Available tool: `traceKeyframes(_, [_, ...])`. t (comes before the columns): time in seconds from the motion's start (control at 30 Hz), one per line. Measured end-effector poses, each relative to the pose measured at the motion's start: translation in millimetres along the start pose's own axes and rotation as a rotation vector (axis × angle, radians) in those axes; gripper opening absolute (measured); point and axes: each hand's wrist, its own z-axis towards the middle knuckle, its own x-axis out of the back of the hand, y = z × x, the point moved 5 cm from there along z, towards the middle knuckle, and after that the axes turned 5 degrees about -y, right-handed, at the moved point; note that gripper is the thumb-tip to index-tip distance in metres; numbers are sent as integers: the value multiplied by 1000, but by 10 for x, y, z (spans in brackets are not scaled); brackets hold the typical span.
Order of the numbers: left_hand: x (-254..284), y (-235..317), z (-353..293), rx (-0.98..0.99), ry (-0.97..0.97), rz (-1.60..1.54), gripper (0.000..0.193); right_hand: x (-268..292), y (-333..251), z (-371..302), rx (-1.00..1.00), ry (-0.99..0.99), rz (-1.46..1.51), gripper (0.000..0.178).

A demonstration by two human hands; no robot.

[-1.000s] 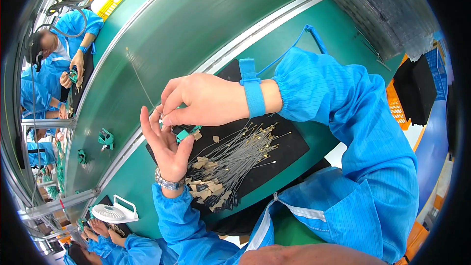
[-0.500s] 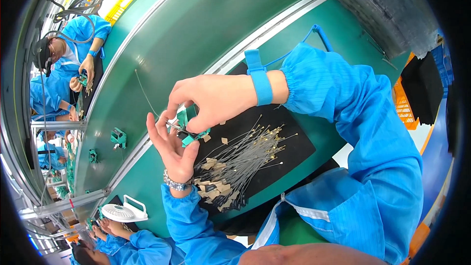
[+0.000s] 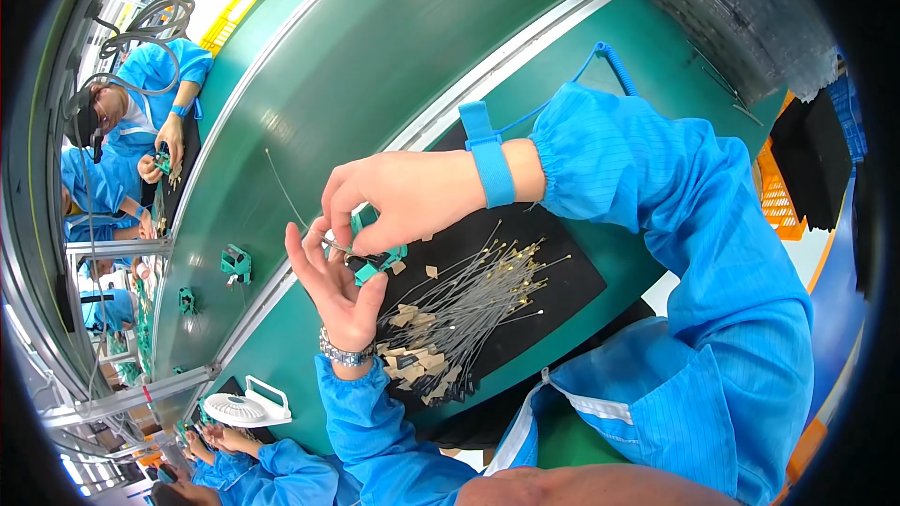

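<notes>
My left hand (image 3: 339, 292) holds a small green plastic housing (image 3: 371, 268) between thumb and fingers. From above, my right hand (image 3: 412, 199) has thumb and fingers pinched at the same housing, on a thin grey cable (image 3: 280, 182) whose free end sticks out to the far left. The fingers hide much of the housing and where the cable meets it. Just right of the hands, a bundle of grey cables (image 3: 483, 295) with small gold-coloured ends lies on a black mat (image 3: 562, 267). Tan tabs (image 3: 419, 364) are at the bundle's near end.
Two green housings (image 3: 236, 263) lie on the green conveyor surface (image 3: 375, 66) beyond the metal rail (image 3: 511, 61). A white fan (image 3: 246, 409) stands at lower left. A blue coiled cord (image 3: 614, 70) runs to my right wristband. Co-workers (image 3: 155, 112) sit left; a grey bin (image 3: 727, 19) stands far right.
Both hands stay on the housing, and the right fingers have shifted slightly on the cable. The whole view has moved a little.
</notes>
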Motion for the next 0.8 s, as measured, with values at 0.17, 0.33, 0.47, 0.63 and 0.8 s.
traceKeyframes(0.17, [80,-1,12,-80,-10,86,106,39,-14,-18,-105,-62,-1,43])
traceKeyframes(0.33, [142,-99,43,165,67,45,99,61,281,110,-111,-30,-21,53])
traceKeyframes(0.47, [909,-406,72,216,277,642,69,598,889,246,-208,291,-224,55])
traceKeyframes(0.63, [2368,-728,-214,253,546,1167,69,1410,1382,372,-235,696,-859,45])
traceKeyframes(0.8, [2747,-931,-95,356,325,1022,95,1777,1648,244,-617,834,-1088,44])
